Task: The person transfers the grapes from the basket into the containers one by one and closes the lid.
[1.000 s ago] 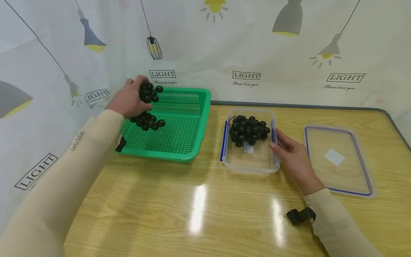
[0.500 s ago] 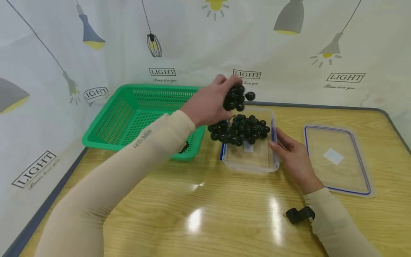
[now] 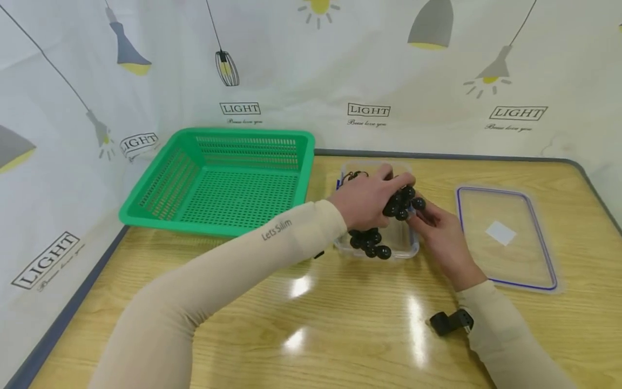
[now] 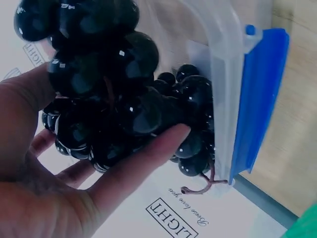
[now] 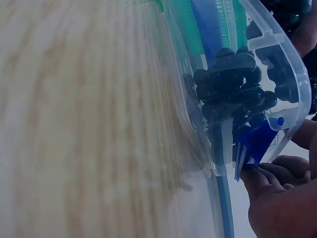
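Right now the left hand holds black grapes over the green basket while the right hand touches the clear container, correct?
No: the head view shows the left hand holding the black grapes over the clear container, not the green basket.

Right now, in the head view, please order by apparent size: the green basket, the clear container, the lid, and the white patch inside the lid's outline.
1. Green basket, clearly largest.
2. Clear container and lid: too alike to rank; the left hand covers part of the container.
3. White patch, smallest.
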The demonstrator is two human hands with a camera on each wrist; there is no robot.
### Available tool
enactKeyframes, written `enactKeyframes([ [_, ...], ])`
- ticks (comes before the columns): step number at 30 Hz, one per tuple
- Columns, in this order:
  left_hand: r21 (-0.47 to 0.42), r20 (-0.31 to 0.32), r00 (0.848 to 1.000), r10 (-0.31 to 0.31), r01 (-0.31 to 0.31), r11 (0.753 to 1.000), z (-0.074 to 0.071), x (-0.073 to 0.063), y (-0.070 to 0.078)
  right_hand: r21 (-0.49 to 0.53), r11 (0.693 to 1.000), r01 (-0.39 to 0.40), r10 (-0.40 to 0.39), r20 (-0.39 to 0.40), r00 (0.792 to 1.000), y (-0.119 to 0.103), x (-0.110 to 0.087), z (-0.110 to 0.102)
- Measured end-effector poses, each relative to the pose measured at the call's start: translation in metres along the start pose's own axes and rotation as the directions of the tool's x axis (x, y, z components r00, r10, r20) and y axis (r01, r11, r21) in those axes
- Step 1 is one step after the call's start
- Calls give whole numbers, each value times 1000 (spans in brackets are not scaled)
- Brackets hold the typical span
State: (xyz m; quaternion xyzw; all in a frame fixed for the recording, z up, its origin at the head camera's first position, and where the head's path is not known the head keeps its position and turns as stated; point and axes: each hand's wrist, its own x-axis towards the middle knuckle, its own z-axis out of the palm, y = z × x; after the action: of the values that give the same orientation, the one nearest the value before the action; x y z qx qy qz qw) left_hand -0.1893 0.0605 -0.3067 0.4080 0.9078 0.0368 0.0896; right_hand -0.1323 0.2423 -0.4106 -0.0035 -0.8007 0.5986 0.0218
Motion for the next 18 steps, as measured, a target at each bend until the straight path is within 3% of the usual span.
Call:
enactKeyframes([
  [4,22,-43,999,27,-26,999,8,0,-2,8,1000,-6,6,5,1000,1,0,0],
  [7,105,-45,995,86,-81,991,15,0,-1,2,1000,-9,9,8,1000,0,0,-1],
  [11,189,-11,991,132,-128,974,23,-4,-3,4,1000,-2,2,14,1000,-2,-1,0],
  [18,155,102,976,194,-208,966,24,-13,-15,29,999,13,-14,23,1000,-1,0,0],
])
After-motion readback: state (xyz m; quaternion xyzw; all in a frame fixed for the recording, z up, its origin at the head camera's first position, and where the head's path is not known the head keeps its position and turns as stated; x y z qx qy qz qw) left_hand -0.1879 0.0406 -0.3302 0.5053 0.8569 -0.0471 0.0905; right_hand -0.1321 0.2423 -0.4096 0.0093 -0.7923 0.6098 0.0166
